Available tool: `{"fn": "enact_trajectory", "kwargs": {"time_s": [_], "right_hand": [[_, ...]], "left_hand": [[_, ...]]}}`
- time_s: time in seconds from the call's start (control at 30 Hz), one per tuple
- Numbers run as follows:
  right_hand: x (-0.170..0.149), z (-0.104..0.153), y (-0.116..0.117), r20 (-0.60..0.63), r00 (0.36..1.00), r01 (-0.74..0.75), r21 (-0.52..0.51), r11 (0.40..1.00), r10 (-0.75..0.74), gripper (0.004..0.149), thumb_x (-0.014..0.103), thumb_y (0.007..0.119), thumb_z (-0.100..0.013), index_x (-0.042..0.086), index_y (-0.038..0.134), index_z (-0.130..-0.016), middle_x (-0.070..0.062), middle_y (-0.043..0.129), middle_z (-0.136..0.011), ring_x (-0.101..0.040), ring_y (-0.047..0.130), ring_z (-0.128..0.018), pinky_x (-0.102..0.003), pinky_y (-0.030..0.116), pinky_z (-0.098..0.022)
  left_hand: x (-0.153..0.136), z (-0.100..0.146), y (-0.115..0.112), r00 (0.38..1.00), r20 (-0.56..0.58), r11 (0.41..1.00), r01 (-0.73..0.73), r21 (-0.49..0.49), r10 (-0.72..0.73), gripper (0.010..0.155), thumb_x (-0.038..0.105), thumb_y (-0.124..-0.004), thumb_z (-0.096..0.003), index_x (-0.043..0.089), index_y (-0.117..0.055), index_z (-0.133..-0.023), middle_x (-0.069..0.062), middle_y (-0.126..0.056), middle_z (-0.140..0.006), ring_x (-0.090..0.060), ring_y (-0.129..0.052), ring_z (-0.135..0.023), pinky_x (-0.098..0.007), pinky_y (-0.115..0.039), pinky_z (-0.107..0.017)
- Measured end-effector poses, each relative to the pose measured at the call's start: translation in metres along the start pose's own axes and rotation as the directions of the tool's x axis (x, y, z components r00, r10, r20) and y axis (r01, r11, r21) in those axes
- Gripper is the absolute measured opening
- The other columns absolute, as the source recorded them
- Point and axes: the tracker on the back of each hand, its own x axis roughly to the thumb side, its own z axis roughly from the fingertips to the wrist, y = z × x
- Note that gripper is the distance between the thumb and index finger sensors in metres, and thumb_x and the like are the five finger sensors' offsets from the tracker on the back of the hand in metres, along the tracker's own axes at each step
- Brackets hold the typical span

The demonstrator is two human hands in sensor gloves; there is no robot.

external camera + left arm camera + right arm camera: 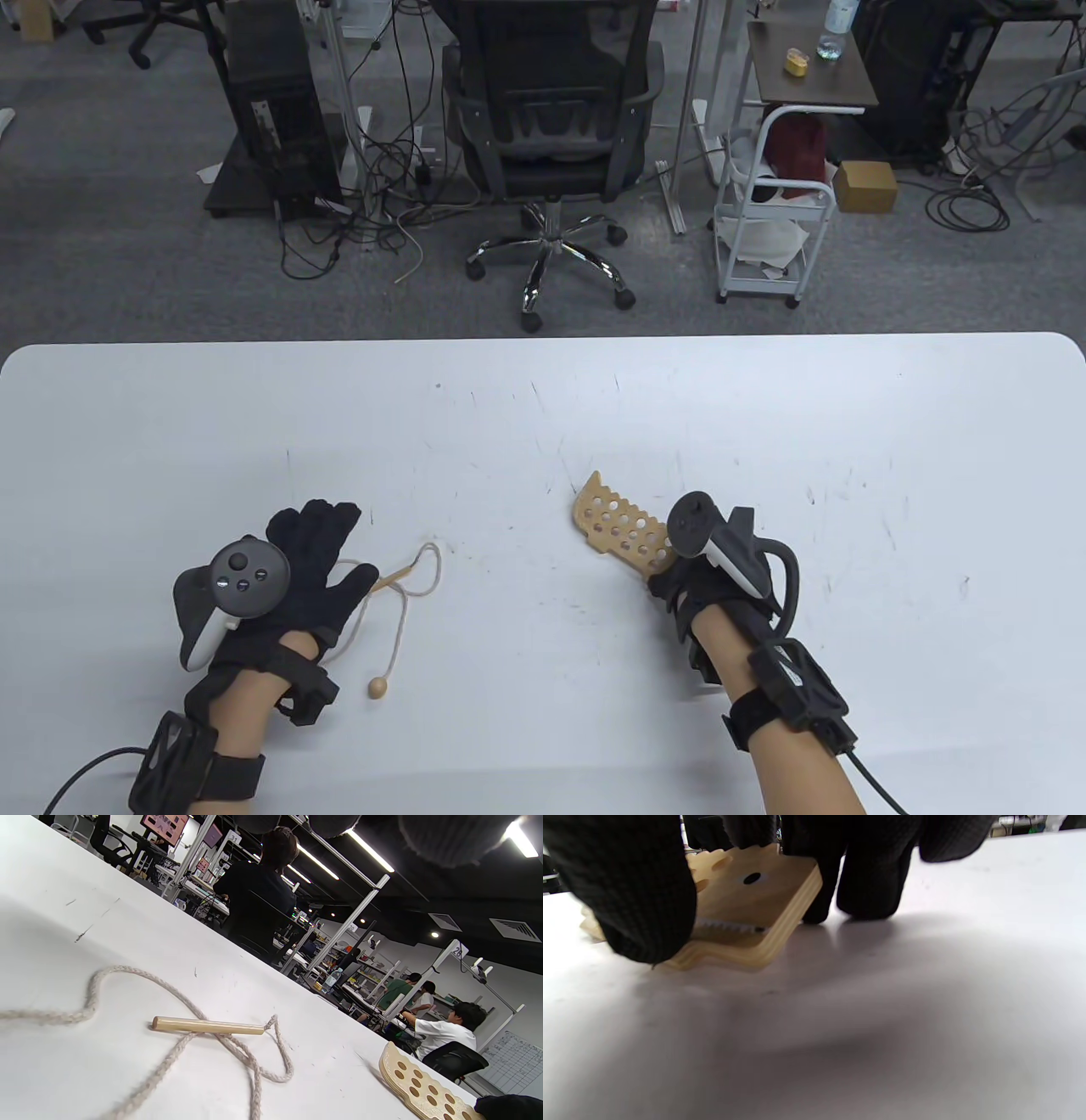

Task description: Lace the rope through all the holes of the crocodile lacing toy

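Observation:
The wooden crocodile lacing toy (615,526) with several holes lies on the white table (543,407), right of centre. It also shows in the left wrist view (418,1086) and the right wrist view (746,904). My right hand (691,586) grips its near end, thumb on one side and fingers (869,878) on the other. The beige rope (390,598) lies loose left of centre, with a wooden needle (208,1025) at one end and a wooden bead (377,687) at the other. My left hand (310,564) lies flat and open on the table, partly over the rope, holding nothing.
The table's far edge (543,338) runs across the middle of the table view. Beyond it stand an office chair (551,127), a computer tower (271,102) and a white cart (776,204) on the floor.

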Motion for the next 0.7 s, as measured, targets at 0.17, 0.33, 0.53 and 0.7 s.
{"fn": "enact_trajectory", "kwargs": {"time_s": [0.17, 0.33, 0.53, 0.7], "right_hand": [[-0.002, 0.003, -0.001, 0.022, 0.999, 0.044, -0.019, 0.999, -0.044, 0.083, 0.04, 0.099, -0.034, 0.017, 0.054, -0.1, -0.002, 0.088, -0.078, -0.03, 0.1, -0.063, -0.058, 0.071, -0.058], [-0.004, 0.008, 0.001, 0.061, 0.992, 0.11, -0.012, 0.994, -0.109, 0.07, 0.035, 0.098, -0.034, 0.01, 0.068, -0.092, 0.002, 0.092, -0.071, -0.024, 0.102, -0.054, -0.055, 0.074, -0.055], [-0.008, 0.013, -0.003, 0.095, 0.989, 0.119, -0.026, 0.993, -0.116, 0.052, 0.038, 0.092, -0.037, 0.021, 0.078, -0.083, 0.007, 0.1, -0.065, -0.019, 0.11, -0.049, -0.044, 0.085, -0.046], [-0.017, 0.014, -0.01, 0.11, 0.953, 0.286, -0.038, 0.957, -0.281, 0.047, 0.037, 0.089, -0.039, 0.021, 0.078, -0.082, 0.005, 0.102, -0.064, -0.021, 0.113, -0.046, -0.041, 0.088, -0.043]], "left_hand": [[0.0, 0.0, 0.001, 1.0, -0.006, 1.0, 0.024, 0.008, -0.024, 0.078, 0.069, -0.072, -0.0388, 0.051, -0.042, -0.109, 0.004, -0.037, -0.122, -0.038, -0.024, -0.114, -0.064, -0.01, -0.074], [-0.001, -0.001, 0.001, 1.0, -0.006, 1.0, 0.013, 0.006, -0.013, 0.078, 0.069, -0.072, -0.0388, 0.051, -0.043, -0.109, 0.004, -0.037, -0.122, -0.038, -0.024, -0.114, -0.064, -0.01, -0.074], [-0.002, -0.001, 0.002, 1.0, -0.004, 1.0, 0.011, 0.007, -0.011, 0.078, 0.07, -0.072, -0.0388, 0.051, -0.043, -0.109, 0.004, -0.037, -0.122, -0.038, -0.024, -0.114, -0.064, -0.01, -0.074], [-0.002, -0.001, 0.001, 1.0, -0.002, 1.0, 0.01, 0.004, -0.01, 0.078, 0.07, -0.072, -0.0387, 0.051, -0.043, -0.109, 0.004, -0.037, -0.122, -0.038, -0.024, -0.114, -0.064, -0.01, -0.074]]}}
